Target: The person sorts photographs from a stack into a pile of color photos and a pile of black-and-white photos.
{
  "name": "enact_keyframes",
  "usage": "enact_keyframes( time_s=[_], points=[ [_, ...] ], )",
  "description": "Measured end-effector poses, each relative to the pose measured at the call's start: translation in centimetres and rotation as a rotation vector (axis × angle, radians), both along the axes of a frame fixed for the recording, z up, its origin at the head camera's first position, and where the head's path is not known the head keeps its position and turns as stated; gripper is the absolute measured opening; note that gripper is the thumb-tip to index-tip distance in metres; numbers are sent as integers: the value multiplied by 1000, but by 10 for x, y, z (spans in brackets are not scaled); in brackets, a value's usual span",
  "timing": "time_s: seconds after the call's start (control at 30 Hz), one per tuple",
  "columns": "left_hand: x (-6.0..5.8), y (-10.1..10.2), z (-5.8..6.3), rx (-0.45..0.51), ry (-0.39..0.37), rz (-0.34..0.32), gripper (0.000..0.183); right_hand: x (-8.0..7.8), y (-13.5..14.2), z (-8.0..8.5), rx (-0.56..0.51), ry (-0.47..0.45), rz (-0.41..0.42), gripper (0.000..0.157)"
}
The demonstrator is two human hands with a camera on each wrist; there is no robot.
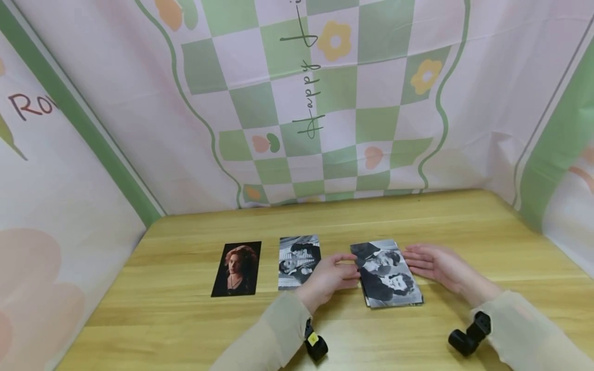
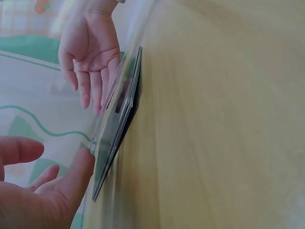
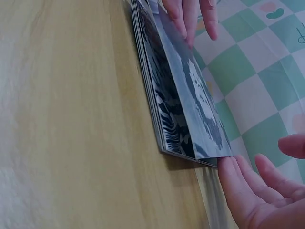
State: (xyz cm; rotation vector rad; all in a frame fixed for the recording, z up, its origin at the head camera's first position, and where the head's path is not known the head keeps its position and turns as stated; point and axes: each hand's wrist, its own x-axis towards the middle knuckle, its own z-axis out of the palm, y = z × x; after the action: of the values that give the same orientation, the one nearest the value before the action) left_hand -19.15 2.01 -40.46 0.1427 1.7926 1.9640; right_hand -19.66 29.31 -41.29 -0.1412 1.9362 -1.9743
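Head cam, photo stack (image 1: 387, 274), b/w top

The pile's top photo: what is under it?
Under the top photo lie more photos: their edges show, and the uppermost bares a strip of dark-and-light pattern. The rest of their pictures is covered.

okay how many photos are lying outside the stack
2: the leftmost colour portrait, and a monochrome photo between it and the stack, partly behind the left hand.
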Motion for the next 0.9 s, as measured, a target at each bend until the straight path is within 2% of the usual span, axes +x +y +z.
enact_keyframes(
  time_s=[0.1,0.2,0.33,0.4,0.5,0.63,0.9],
  points=[
    [0,0,1,5,0,9,38,3,-3,3,64,31,-12,56],
    [0,1,0,12,23,34,41,7,-10,6,134,40,-72,61],
    [-1,1,-4,20,49,96,44,10,-21,7,197,38,-152,65],
    [-2,0,-5,9,44,125,44,10,-26,7,206,34,-166,65],
    [-4,-3,-6,-11,28,151,41,11,-32,7,183,20,-160,63],
    [-5,-11,-6,-53,14,142,41,11,-39,9,164,4,-150,59],
    [-7,-38,-7,-119,32,126,43,9,-68,13,193,-3,-133,56]
  ],
)
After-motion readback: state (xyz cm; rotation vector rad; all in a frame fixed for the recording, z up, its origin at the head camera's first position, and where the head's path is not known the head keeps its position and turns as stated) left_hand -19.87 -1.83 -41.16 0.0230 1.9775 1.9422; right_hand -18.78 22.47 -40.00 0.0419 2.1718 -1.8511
